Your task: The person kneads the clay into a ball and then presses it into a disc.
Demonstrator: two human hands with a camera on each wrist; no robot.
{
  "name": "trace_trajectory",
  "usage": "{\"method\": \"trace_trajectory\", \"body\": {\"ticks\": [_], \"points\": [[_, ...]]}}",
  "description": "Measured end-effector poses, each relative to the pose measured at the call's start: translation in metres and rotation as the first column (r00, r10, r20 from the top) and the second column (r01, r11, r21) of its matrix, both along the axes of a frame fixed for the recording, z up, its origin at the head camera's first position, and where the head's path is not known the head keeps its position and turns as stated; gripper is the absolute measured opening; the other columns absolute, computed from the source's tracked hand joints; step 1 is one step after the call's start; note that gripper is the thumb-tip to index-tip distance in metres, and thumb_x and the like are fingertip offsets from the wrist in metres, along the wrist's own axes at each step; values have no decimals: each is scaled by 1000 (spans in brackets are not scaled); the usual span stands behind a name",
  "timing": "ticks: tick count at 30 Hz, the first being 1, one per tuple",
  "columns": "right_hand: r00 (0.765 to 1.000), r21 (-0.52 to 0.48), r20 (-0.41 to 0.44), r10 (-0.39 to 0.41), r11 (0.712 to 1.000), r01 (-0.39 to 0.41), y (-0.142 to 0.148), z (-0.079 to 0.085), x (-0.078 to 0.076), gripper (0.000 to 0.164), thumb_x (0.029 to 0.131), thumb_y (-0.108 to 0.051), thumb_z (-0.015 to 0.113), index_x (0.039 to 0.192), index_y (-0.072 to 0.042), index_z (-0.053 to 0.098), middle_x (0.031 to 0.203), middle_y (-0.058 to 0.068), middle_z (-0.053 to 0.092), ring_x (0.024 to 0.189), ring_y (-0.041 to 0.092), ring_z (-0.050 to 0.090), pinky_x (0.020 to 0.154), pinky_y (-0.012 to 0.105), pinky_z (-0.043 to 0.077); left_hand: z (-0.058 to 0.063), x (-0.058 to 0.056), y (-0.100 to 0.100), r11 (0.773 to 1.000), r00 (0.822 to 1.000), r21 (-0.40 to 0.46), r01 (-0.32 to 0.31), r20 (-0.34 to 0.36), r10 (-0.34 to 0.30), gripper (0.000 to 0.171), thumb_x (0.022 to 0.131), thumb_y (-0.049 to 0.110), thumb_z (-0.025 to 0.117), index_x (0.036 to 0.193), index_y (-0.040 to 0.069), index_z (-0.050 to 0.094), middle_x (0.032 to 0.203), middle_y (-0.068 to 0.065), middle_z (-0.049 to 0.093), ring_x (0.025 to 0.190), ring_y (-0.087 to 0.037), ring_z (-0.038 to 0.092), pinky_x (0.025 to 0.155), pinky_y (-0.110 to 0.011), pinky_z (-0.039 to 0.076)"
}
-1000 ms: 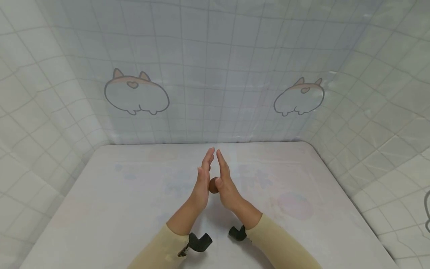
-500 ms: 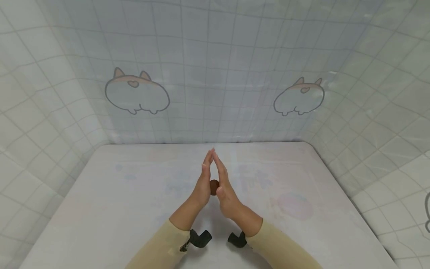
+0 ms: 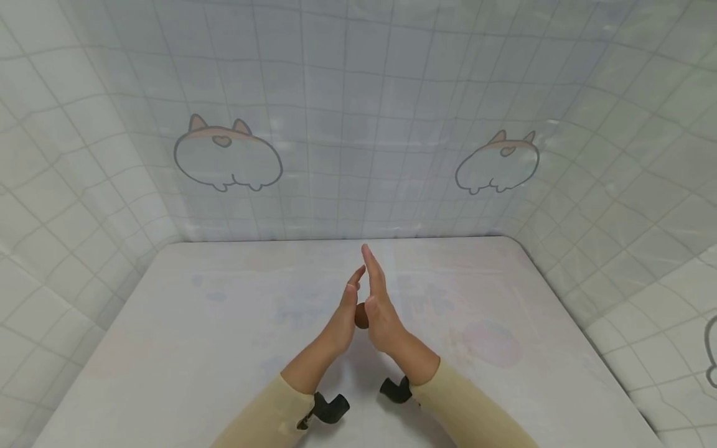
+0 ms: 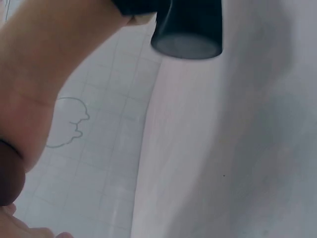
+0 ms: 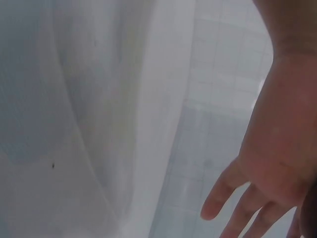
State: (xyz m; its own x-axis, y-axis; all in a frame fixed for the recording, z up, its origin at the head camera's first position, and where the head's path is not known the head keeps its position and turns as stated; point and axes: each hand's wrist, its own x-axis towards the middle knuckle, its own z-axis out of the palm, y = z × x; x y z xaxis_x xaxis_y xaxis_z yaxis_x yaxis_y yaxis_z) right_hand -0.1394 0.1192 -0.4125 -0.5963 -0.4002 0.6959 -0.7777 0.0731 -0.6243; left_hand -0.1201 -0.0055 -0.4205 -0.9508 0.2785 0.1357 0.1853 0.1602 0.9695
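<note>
A small brown ball (image 3: 361,316) sits between the two palms in the head view, held above the table. My left hand (image 3: 340,322) presses it from the left with fingers extended. From the other side my right hand (image 3: 384,316) presses, its fingers straight and reaching farther forward than the left ones. Part of the ball (image 4: 10,176) shows at the left edge of the left wrist view, against the palm. In the right wrist view the right hand (image 5: 277,148) has its fingers spread, and a dark sliver of the ball (image 5: 311,213) appears at the right edge.
Beneath the hands lies a white table (image 3: 224,348) with faint pastel prints. Grid-patterned curtains (image 3: 358,137) with corgi drawings surround its back and sides. Black wrist-mounted pieces (image 3: 332,409) stick out at both cream sleeves (image 3: 470,407).
My palms slide against each other: the left hand has drawn back and the right moved forward, so the fingertips that met half a second ago are offset. The ball has shifted slightly rightward and nearer.
</note>
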Motion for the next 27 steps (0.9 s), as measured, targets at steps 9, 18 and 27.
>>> {"method": "trace_trajectory", "body": {"ticks": [9, 18, 27], "points": [[997, 31, 61, -49, 998, 47, 4, -3, -13, 85, 101, -67, 7, 161, -8, 1, 167, 12, 2, 152, 29, 2, 112, 69, 13, 2, 9, -1, 991, 994, 83, 110, 0, -110, 74, 99, 68, -1, 162, 29, 5, 167, -8, 7, 151, -32, 10, 111, -72, 10], [994, 70, 91, -59, 996, 53, 5, -13, -19, 85, 100, -69, 8, 161, -11, 1, 166, 17, 2, 152, 31, 0, 110, 72, 13, 21, 14, -1, 954, 983, 248, 170, -116, -145, 89, 95, 76, 5, 162, 18, 0, 167, -5, -5, 152, -34, 1, 114, -68, 4], [994, 93, 102, -40, 995, 30, -1, -21, -12, 84, 100, -69, 9, 161, -12, -1, 167, 13, 0, 150, 32, 6, 109, 72, 14, 31, 12, -5, 949, 973, 287, 132, -220, -69, 85, 99, 71, 8, 161, 14, -2, 167, -5, -5, 153, -31, -1, 116, -62, -3]]}}
